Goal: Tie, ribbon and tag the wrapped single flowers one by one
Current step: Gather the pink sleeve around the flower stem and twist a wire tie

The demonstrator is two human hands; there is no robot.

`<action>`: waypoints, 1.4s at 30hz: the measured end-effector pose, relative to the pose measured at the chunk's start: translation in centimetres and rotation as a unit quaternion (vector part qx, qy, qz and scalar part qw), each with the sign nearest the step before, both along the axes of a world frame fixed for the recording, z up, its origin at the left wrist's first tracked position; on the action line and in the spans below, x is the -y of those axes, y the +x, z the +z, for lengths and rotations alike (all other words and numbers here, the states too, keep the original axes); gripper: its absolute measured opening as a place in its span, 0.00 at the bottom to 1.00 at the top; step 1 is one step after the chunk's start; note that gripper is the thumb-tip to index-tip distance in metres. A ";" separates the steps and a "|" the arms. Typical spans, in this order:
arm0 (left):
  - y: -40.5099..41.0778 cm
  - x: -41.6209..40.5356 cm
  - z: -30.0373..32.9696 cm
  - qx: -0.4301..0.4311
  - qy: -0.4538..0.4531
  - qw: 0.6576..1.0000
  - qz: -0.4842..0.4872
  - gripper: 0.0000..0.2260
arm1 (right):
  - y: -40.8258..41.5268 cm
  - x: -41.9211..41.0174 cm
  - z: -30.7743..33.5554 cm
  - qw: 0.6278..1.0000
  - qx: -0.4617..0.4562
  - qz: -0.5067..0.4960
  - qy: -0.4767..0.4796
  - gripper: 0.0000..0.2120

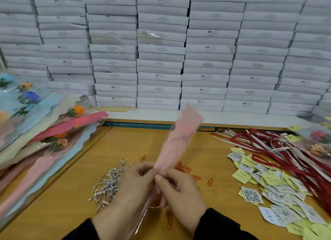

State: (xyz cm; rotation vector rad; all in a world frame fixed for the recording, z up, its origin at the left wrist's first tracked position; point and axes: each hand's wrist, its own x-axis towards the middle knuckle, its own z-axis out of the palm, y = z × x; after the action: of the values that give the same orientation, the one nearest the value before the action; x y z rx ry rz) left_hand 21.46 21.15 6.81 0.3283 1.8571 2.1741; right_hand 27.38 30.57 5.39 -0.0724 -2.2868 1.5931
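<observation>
A pink wrapped flower (179, 137) stands tilted up and away from me above the wooden table (75, 209), its top blurred. My left hand (129, 191) and my right hand (180, 191) both pinch the wrap at its narrow neck, fingertips meeting around it. Whether a tie sits between the fingers is hidden. Silver twist ties (109, 182) lie in a heap just left of my hands. Red ribbons (279, 150) lie at the right. Yellow and white tags (274, 186) with QR codes spread at the right front. Orange paper clips (186, 168) lie behind my hands.
A pile of wrapped flowers (39, 128) in blue, pink and cream wraps slopes along the left edge. More wrapped flowers (318, 143) lie at the far right. Stacked white boxes (161, 49) form a wall behind the table. Thin wooden sticks (114, 109) lie at their foot.
</observation>
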 end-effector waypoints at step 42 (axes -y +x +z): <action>0.9 2.3 -1.0 0.116 0.069 0.982 -0.128 0.05 | 1.4 -1.9 0.0 0.969 0.031 0.086 -0.229 0.08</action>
State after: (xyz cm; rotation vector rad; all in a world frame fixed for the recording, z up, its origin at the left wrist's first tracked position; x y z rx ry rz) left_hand 22.33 18.84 5.77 0.3073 1.4578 2.0689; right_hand 28.82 32.44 5.44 -0.0394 -1.9638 2.2125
